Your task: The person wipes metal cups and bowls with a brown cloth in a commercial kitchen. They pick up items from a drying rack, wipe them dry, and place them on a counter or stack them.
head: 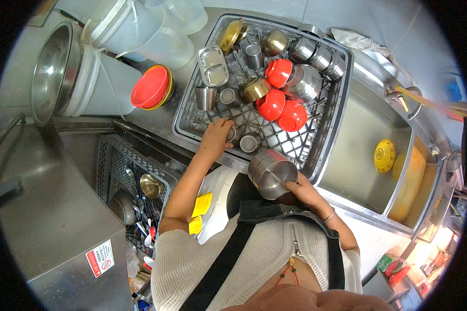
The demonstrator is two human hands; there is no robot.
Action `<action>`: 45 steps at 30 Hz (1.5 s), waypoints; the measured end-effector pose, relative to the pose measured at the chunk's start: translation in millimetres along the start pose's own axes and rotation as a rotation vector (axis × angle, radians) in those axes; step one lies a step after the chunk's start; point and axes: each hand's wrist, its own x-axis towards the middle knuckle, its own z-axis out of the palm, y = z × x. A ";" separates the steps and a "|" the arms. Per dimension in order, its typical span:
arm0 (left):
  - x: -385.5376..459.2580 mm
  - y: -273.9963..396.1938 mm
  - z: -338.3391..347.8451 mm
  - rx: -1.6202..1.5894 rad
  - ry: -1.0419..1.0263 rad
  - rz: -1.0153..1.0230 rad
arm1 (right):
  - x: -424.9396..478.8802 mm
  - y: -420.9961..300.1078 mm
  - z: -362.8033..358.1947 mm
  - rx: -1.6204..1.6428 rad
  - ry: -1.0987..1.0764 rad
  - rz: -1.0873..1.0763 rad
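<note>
My right hand (301, 188) grips nested stainless steel bowls (272, 173) by the rim, just outside the near edge of the grey plastic dish rack (344, 97). My left hand (216, 136) is at the rack's near left, its fingers on a metal cup (231, 133) that they partly hide. Beside it a second metal cup (250, 142) lies in the rack. Farther in are red bowls (270, 105), a brass-coloured bowl (255, 90), a steel tumbler (206, 98), a divided steel dish (213, 65) and several steel bowls (320, 58).
On the left stand a stack of red and yellow baskets (151, 87), white buckets (101, 83) and a large steel basin (52, 74). A crate of cutlery (140, 182) sits lower left. At right, a yellow bowl (384, 155) is in the water-filled sink (358, 151).
</note>
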 end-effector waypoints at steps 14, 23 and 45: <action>-2.8 6.9 16.7 0.030 0.065 -0.036 | 1.7 4.0 -0.5 -0.031 -0.018 0.041; -12.3 12.6 -3.4 0.050 0.161 -0.036 | -3.8 1.7 -0.7 -0.088 0.019 0.032; -13.1 -36.9 34.6 -0.341 0.070 0.003 | 30.6 -25.0 0.9 -0.059 -0.018 0.141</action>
